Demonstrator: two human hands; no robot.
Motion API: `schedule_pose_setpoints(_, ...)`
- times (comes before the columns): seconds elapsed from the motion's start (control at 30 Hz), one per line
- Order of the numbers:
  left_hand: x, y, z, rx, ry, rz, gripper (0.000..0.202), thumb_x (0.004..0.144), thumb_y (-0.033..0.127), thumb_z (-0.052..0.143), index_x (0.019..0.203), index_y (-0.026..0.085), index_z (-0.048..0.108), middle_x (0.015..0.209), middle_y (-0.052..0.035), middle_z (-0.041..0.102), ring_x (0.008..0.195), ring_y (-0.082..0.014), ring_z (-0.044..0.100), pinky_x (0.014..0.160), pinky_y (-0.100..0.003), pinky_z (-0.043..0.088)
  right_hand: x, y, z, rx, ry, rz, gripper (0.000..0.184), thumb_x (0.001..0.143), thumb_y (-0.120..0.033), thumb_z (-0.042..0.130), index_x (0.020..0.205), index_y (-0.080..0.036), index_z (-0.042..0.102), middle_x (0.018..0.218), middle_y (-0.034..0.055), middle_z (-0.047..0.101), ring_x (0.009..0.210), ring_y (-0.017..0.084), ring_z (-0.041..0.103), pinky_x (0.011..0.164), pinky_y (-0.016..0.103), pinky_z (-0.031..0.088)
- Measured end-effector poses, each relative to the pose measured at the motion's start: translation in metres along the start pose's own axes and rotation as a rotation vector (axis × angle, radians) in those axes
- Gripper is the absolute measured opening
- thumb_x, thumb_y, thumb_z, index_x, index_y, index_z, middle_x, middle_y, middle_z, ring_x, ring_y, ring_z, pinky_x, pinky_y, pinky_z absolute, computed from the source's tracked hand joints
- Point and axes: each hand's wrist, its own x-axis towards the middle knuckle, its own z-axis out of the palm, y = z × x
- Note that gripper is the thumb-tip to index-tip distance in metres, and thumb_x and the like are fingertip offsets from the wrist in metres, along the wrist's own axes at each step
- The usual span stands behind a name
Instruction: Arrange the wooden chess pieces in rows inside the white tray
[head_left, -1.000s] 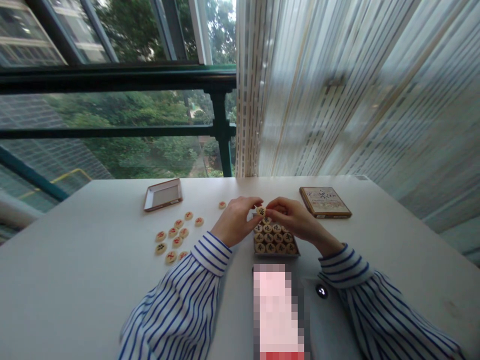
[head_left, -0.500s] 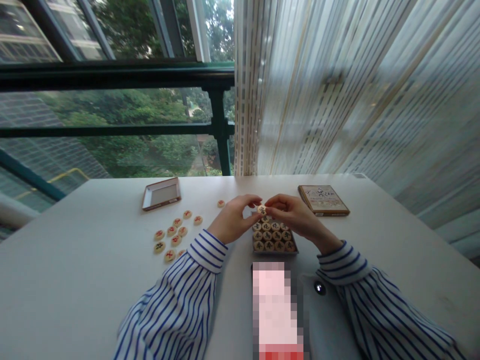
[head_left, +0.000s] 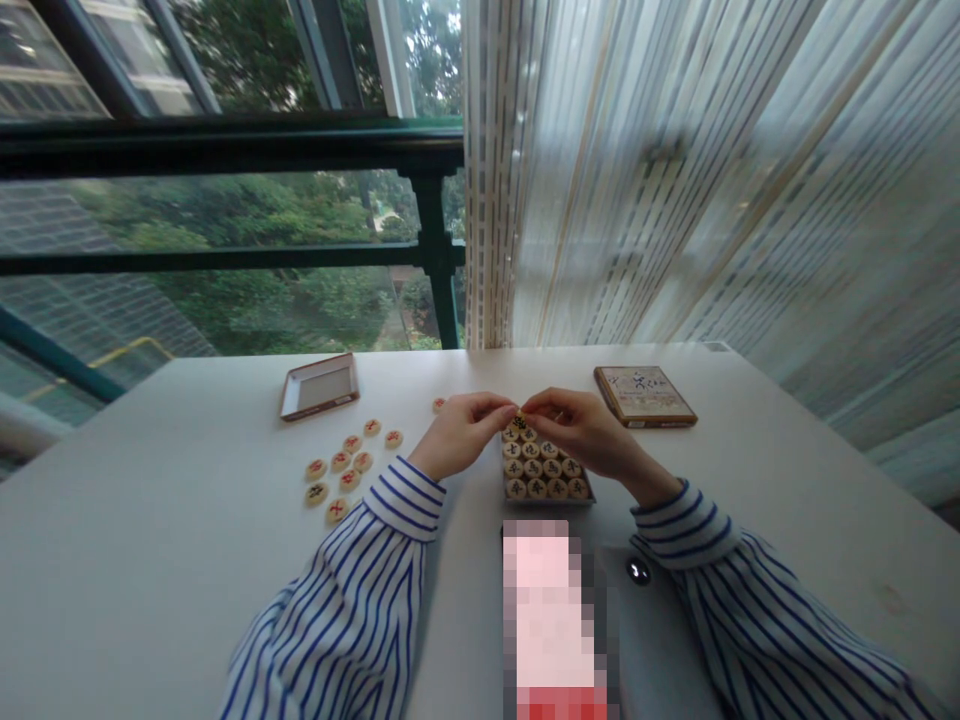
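Both my hands meet over the far part of a shallow box (head_left: 551,503) filled with rows of round Chinese chess pieces marked in black. My left hand (head_left: 466,432) pinches from the left and my right hand (head_left: 576,428) from the right. Between their fingertips is one Chinese chess piece (head_left: 519,422), mostly covered by fingers. Left of my left hand lie several loose pieces, mainly red-marked, such as one red piece (head_left: 349,480), plus a black-marked piece (head_left: 316,493). Another red piece (head_left: 439,405) shows just behind my left hand.
An open, shallow box part (head_left: 321,390) lies at the back left of the white table (head_left: 172,520). A printed box lid (head_left: 645,396) sits at the back right. Near the front lies a phone-like object with a blurred-out screen (head_left: 551,610), beside a grey item bearing a dark round spot (head_left: 638,571).
My fingers have closed further over the chess piece, which has tilted and dropped slightly toward the box. Its face shows less than before. The view has shifted slightly.
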Motion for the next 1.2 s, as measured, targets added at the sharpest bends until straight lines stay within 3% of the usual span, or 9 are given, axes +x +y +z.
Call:
schedule_pose_setpoints(0.37,0.0006,0.0042,0.0000,-0.156,0.024,-0.183,0.021,0.072,0.031,0.061,0.079,0.012,0.065,0.068,-0.0026,0.065,0.060,-0.0100,0.056,0.060,-0.024,0.046,-0.0005,-0.0016,-0.0004,-0.005,-0.011,0.024,0.022,0.079,-0.031,0.051,0.086,-0.014,0.064,0.077,0.0045,0.065,0.067,0.012,0.056,0.060,0.025,0.044)
schedule_pose_setpoints(0.77,0.0002,0.0044,-0.0009,-0.252,0.118,-0.220,0.022,0.069,0.032,0.063,0.076,0.011,0.064,0.067,-0.0019,0.063,0.063,-0.0103,0.055,0.063,-0.025,0.045,-0.0009,0.0009,0.0017,0.183,-0.047,0.060,0.029,0.076,-0.036,0.056,0.094,-0.014,0.058,0.082,0.0062,0.066,0.071,0.013,0.060,0.061,0.026,0.048)
schedule_pose_setpoints(1.2,0.0010,0.0038,0.0014,-0.322,0.040,-0.307,0.024,0.070,0.034,0.061,0.076,0.011,0.061,0.064,-0.0013,0.060,0.060,-0.0098,0.055,0.061,-0.024,0.043,0.0009,0.0011,-0.0009,0.054,0.006,0.044,0.027,0.078,-0.033,0.054,0.092,-0.013,0.064,0.080,0.0060,0.066,0.067,0.012,0.058,0.058,0.024,0.046)
